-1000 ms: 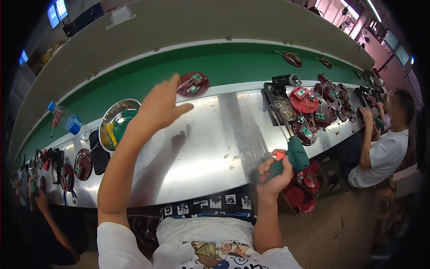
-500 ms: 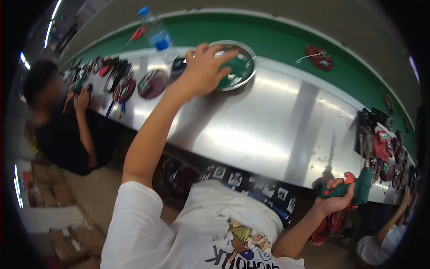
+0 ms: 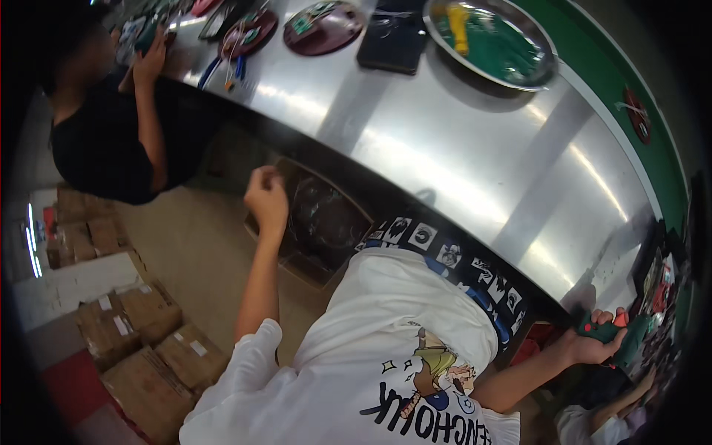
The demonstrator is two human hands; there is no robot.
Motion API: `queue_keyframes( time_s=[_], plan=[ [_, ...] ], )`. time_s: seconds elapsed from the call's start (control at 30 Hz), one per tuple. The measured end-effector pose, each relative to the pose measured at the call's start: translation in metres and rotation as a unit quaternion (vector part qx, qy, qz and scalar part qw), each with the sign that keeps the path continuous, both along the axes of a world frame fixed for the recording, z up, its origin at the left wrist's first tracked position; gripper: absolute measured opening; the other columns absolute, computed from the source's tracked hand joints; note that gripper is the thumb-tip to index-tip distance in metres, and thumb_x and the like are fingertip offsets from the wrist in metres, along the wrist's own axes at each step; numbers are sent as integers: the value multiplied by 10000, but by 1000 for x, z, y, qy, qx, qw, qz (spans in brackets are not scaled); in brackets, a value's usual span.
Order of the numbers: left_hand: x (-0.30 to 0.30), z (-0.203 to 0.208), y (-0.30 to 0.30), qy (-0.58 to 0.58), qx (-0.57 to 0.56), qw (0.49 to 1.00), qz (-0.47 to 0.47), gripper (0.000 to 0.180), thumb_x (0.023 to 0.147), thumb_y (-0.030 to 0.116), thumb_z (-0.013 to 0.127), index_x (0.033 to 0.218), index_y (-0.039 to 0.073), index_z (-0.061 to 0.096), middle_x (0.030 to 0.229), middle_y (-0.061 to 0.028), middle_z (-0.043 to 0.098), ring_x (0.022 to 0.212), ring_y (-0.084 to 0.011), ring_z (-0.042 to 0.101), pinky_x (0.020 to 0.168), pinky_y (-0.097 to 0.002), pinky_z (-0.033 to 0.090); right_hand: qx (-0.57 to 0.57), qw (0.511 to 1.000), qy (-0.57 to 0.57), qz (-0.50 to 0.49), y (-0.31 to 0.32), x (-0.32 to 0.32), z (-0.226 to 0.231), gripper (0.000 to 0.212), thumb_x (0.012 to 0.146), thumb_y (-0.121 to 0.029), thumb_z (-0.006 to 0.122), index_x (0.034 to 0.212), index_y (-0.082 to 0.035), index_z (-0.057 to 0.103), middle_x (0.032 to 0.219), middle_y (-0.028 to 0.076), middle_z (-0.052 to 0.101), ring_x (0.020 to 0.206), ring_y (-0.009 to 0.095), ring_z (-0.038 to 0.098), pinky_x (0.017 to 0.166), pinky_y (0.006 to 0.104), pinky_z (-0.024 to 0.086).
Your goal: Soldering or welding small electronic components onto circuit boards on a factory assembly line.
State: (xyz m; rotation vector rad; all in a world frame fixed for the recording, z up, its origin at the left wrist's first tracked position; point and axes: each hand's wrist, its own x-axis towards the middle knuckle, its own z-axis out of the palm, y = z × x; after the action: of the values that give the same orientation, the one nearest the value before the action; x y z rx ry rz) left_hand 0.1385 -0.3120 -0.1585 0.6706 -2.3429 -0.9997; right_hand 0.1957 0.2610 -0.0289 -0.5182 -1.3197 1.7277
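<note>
My right hand is wrapped around a dark-green pistol-shaped power driver with a red trigger, held low by the desk's near edge. My left hand hangs above the near side of an open brown cardboard box; its fingers look curled, but I cannot tell whether they pinch anything. I judge this a reach at the box; picking from it calls for spread fingers, the driver kept aside. Beyond, on the shiny steel desk, lies a round dark-red disc with a green circuit board.
</note>
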Motion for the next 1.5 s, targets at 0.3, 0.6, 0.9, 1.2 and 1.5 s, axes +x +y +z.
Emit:
queue_keyframes(
  time_s=[0.3,0.6,0.9,1.2,1.5],
  plan=[
    [74,-220,-50,-548,-108,783,-276,1201,657,466,856,1545,96,138,1547,-232,272,1390,-469,320,1110,-592,313,81,995,-55,4,36,3,1,407,986,-325,416,1113,33,561,1007,109,595,688,173,478,613,292,393],
    [81,-255,-17,-454,-50,846,-276,1327,460,431,951,1506,93,209,1455,-281,304,1378,-532,251,1108,-596,317,98,992,-50,70,63,7,1,401,983,-302,416,1126,54,533,1038,156,600,710,171,481,646,302,406],
    [102,-225,33,-511,-84,808,-282,1126,548,343,931,1452,98,307,1268,-195,558,1187,-436,549,992,-519,452,107,992,-43,48,62,7,-4,396,979,-302,423,1128,49,532,1026,160,590,717,174,490,645,305,417],
    [58,-215,30,-560,-47,766,-310,1145,569,346,915,1483,95,274,1332,-243,548,1220,-424,546,996,-487,460,97,994,-5,44,49,14,-3,380,978,-297,423,1123,35,538,1039,146,587,704,170,480,635,300,403],
    [115,-295,-3,-199,491,787,-317,905,744,22,763,1495,56,259,1374,-124,511,1254,-290,507,1049,-441,453,77,997,15,10,13,13,-10,361,1018,-264,388,1158,40,524,1034,112,531,671,129,460,605,270,378]
  ],
)
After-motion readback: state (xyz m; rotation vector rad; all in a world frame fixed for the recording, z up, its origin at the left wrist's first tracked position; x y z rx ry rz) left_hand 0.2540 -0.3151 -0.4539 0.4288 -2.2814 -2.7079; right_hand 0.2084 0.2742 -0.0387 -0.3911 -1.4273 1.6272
